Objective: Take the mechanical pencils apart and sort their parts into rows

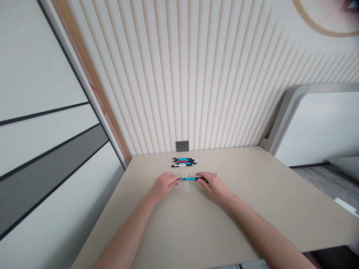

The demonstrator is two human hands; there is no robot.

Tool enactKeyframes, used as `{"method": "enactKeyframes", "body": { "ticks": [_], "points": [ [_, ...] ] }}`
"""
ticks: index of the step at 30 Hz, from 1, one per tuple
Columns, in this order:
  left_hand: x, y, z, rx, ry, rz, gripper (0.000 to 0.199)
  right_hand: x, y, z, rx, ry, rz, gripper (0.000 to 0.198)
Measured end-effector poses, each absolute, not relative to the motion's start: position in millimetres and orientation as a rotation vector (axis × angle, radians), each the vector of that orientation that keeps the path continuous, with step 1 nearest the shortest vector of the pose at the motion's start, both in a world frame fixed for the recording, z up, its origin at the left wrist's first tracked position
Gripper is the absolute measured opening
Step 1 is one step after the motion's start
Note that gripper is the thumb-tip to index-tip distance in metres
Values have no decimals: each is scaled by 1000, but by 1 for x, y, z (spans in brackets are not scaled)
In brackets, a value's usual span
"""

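A blue and black pen point(190, 179) is held level between my two hands, just over the tabletop. My left hand point(165, 184) is closed on its left end, thumb and fingers together. Its right, black end is gripped by my right hand point(211, 184), and the fingers partly hide it. Beneath the pen lie two thin white refills point(186, 188), side by side and pointing away from me. Small dark bits, too small to name, show by the right hand's fingers. Beyond the hands several pens point(184, 161) in blue, red, white and black lie in a loose row.
The beige table point(168, 231) reaches back to a ribbed white wall point(179, 74) with a dark socket point(182, 145). A white and grey cabinet point(50, 157) borders the left side. On the right stands a pale headboard point(319, 123).
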State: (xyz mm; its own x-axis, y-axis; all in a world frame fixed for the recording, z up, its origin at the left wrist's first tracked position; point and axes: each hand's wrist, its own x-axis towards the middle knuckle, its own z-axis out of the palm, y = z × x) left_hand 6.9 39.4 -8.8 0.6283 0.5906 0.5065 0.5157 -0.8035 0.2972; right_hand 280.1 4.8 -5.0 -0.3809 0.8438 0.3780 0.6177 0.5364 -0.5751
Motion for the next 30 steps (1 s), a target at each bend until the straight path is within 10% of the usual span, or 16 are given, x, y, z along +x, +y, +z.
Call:
{"method": "enactKeyframes", "body": {
  "ticks": [30],
  "points": [
    [4,41,-8,2504,1153,1039,25,285,7,-2,-1239,-2026,381,17]
  ]
}}
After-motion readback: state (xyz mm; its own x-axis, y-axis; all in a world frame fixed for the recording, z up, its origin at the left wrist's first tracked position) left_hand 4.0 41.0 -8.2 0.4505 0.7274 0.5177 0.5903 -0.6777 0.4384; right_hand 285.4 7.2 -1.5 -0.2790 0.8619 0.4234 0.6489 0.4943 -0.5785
